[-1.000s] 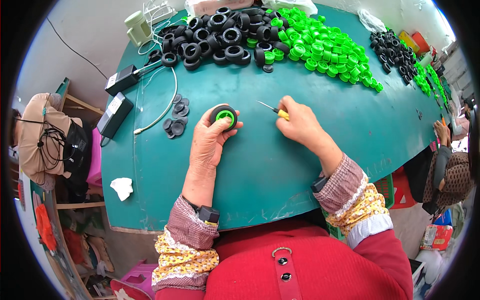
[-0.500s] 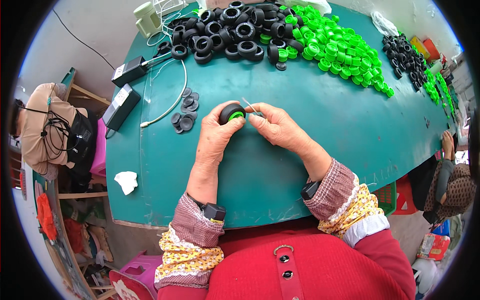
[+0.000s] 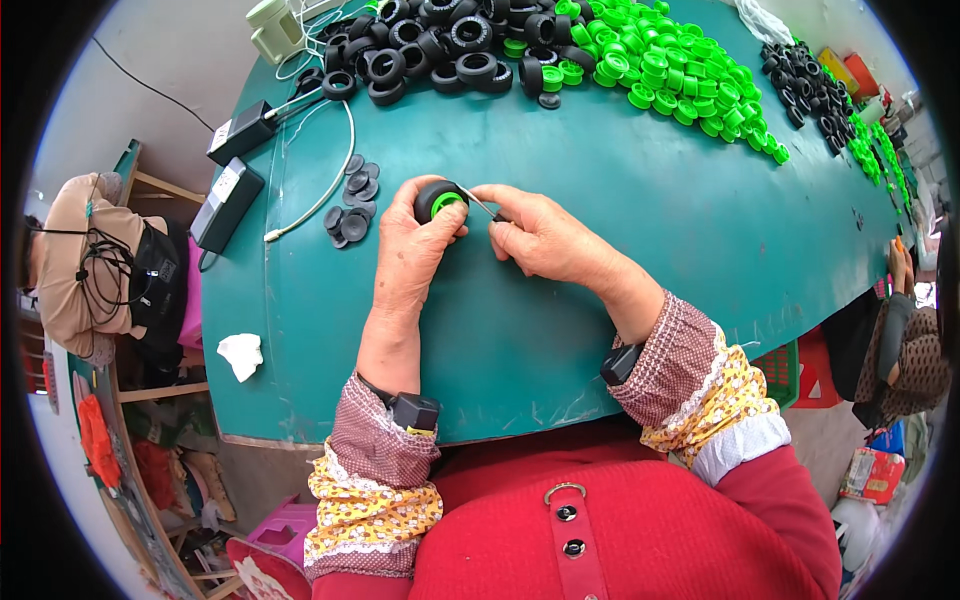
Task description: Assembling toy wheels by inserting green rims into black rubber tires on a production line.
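Observation:
Between the thumb and fingers of my left hand [image 3: 419, 232] is a small toy wheel [image 3: 436, 197], a black tyre with a green rim inside it. My right hand [image 3: 540, 232] is closed around a thin metal tool [image 3: 476, 201] with a dark handle, mostly hidden by the fingers; its kind I cannot make out. The tool's tip meets the tyre's upper right edge. Left of my left hand lie several flat dark discs [image 3: 352, 225] in a loose cluster on the green table.
Black tyres [image 3: 470, 34] are heaped at the far side, beside a pile of green rims [image 3: 680, 70]. Two black power adapters [image 3: 228, 205], a white cable [image 3: 318, 212] and a crumpled white tissue [image 3: 240, 356] lie at left. Another person's hand [image 3: 900, 265] shows at far right.
Both hands and the wheel have shifted slightly left in view. The tool now reaches the tyre's edge, where before its tip pointed up beside it; the right hand has turned.

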Demonstrator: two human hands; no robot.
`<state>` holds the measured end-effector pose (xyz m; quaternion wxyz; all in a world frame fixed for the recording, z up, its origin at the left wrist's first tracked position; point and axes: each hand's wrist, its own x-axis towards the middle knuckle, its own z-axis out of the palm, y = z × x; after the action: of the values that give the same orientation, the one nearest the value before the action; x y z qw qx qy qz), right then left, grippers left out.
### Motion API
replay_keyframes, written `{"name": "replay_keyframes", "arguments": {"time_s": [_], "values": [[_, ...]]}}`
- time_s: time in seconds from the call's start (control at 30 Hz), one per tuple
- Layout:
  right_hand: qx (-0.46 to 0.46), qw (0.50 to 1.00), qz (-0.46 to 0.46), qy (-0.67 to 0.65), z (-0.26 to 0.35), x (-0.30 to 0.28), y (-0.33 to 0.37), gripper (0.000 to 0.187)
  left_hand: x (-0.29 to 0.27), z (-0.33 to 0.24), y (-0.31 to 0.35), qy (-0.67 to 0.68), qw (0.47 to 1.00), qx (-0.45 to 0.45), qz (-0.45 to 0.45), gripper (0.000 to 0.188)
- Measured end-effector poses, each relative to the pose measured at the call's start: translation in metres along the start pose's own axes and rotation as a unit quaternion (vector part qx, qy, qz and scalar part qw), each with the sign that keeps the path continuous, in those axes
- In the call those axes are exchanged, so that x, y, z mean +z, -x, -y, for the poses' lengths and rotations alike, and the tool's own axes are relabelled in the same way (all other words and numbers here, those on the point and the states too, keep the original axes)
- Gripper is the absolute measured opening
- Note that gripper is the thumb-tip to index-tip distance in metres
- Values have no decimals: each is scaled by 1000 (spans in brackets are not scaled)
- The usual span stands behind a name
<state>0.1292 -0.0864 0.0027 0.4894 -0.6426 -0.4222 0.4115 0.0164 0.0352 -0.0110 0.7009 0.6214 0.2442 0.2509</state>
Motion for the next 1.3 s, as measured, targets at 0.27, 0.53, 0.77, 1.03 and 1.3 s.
{"name": "replay_keyframes", "arguments": {"time_s": [0.27, 0.53, 0.77, 1.03, 1.3], "values": [[-140, 986, -82, 44, -10, 3, -2, 34, 2, -6, 1, -36, 999, 13, -4, 23], [-154, 978, -49, 131, 0, 6, 7, 33, 1, -1, 1, -108, 993, 44, 0, 22], [-208, 955, -114, 177, -9, 8, 3, 33, 7, -5, 1, -144, 988, 46, -21, 26], [-130, 984, -51, 108, -4, 6, 3, 32, 4, 1, 1, -213, 969, 127, -10, 27], [-196, 964, -81, 161, -14, 7, 4, 37, 8, 1, 1, -330, 908, 259, -4, 31]]}}
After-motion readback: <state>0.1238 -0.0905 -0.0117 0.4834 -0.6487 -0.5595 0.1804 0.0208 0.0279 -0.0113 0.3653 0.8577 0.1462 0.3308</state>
